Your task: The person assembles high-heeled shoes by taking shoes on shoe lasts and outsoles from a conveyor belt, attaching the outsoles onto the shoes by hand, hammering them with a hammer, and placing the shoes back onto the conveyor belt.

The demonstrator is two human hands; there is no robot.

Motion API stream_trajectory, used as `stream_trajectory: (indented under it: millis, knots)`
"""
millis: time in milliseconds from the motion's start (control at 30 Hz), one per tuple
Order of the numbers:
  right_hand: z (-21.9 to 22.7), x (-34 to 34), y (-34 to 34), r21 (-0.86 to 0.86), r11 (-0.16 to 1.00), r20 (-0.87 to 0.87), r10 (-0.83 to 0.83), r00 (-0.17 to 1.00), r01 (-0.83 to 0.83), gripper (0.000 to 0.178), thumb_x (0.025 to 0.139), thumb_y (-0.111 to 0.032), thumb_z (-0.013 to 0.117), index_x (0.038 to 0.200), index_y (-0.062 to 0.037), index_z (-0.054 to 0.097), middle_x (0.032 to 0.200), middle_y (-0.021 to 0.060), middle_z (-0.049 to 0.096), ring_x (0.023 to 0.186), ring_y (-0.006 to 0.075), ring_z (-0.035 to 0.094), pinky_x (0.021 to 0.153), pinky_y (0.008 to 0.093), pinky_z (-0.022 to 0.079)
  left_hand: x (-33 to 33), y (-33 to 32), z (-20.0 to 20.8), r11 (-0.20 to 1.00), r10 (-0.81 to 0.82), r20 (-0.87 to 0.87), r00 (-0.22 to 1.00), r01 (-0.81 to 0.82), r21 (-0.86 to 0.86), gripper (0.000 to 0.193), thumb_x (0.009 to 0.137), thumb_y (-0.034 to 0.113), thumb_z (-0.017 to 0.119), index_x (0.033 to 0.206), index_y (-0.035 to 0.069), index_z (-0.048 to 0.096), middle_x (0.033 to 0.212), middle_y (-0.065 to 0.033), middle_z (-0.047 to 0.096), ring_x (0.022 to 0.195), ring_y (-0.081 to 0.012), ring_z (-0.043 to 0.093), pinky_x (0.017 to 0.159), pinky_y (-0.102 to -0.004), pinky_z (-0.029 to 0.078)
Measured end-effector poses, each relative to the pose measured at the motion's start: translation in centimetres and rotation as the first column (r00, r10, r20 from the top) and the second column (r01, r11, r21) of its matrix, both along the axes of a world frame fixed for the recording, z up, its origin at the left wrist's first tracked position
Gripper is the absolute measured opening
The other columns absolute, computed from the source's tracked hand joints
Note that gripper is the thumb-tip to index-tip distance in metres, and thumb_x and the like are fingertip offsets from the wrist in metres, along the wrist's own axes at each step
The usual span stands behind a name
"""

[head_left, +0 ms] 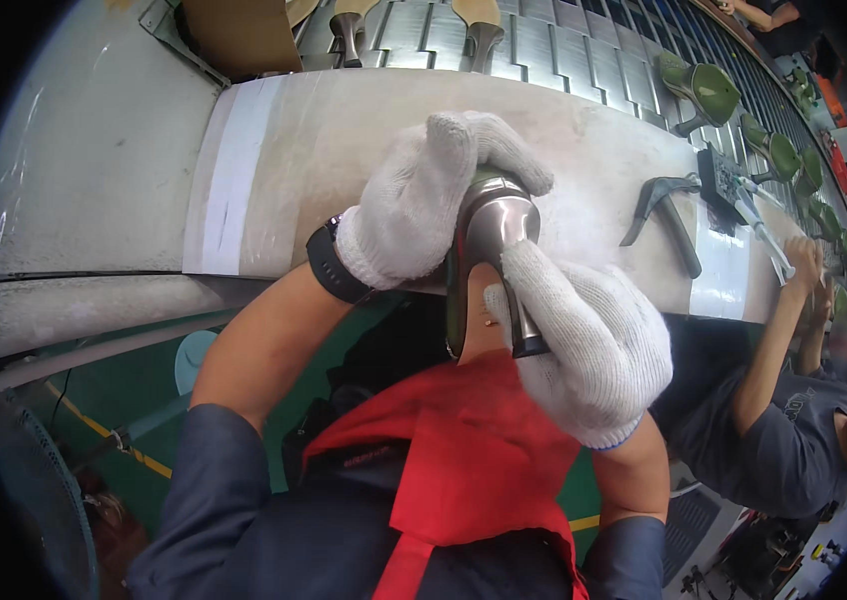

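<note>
A high-heeled shoe (500, 222) with a shiny metallic heel, a dark green side and a tan sole is held between my hands, over the near edge of the bench. My left hand (429, 190), in a white knit glove, wraps round the shoe's back end, fingers curled over the far side. My right hand (599, 335), gloved likewise, closes on the heel, its thumb and forefinger along the shaft. The dark heel tip points toward me. The toe part is partly hidden by the heel and my hands.
A claw hammer (674, 215) lies on the bench (344, 105) to the right, near a dark block (722, 185) with pale-handled tools. Beyond runs a slatted metal conveyor (564, 55) carrying several shoes, green ones (709, 92) among them. A co-worker (784, 420) works at the right.
</note>
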State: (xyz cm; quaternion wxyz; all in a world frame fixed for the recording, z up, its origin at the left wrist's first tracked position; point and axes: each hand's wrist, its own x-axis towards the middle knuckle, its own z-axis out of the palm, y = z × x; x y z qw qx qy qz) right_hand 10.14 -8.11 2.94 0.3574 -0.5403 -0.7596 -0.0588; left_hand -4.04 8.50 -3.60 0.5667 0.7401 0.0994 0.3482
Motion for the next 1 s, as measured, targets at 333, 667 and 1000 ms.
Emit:
stream_trajectory:
  millis: [333, 667, 1000]
  knots:
    - [-0.3, -0.4, 0.8, -0.019, 1.0, 0.0, -0.012, 1.0, 0.012, 0.045, 0.076, -0.005, 0.095, 0.119, -0.0014, 0.082, 0.089, 0.0138, 0.076, 0.071, 0.0276, 0.072, 0.064, 0.0367, 0.057, -0.4, 0.4, -0.4, 1.0, 0.005, 0.02, 1.0, -0.005, -0.01, 0.111, 0.107, 0.082, 0.004, 0.109, -0.004, 0.076, 0.111, -0.0151, 0.072, 0.104, -0.0242, 0.069, 0.099, -0.0378, 0.054]
    - [-0.7, -0.2, 2.0, 0.029, 1.0, 0.025, -0.009, 1.0, 0.008, 0.043, 0.08, -0.004, 0.093, 0.121, -0.0021, 0.081, 0.087, 0.0136, 0.074, 0.072, 0.0289, 0.072, 0.065, 0.0377, 0.056, 0.0, 1.1, -0.5, 0.996, -0.009, -0.001, 1.0, 0.008, -0.094, 0.106, 0.109, 0.079, 0.006, 0.11, -0.002, 0.075, 0.111, -0.0138, 0.072, 0.103, -0.0232, 0.069, 0.1, -0.037, 0.053]
    - [-3.3, 2.4, 6.0, 0.151, 0.988, -0.05, -0.037, 0.998, 0.044, 0.034, 0.081, -0.002, 0.089, 0.113, -0.0036, 0.078, 0.095, 0.0108, 0.076, 0.08, 0.0273, 0.075, 0.072, 0.0387, 0.06, 3.0, 4.0, -0.3, 0.95, -0.109, 0.063, 0.992, 0.122, -0.288, 0.03, 0.113, 0.025, 0.063, 0.114, -0.001, 0.078, 0.105, -0.0048, 0.077, 0.096, -0.0105, 0.069, 0.087, -0.0288, 0.057]
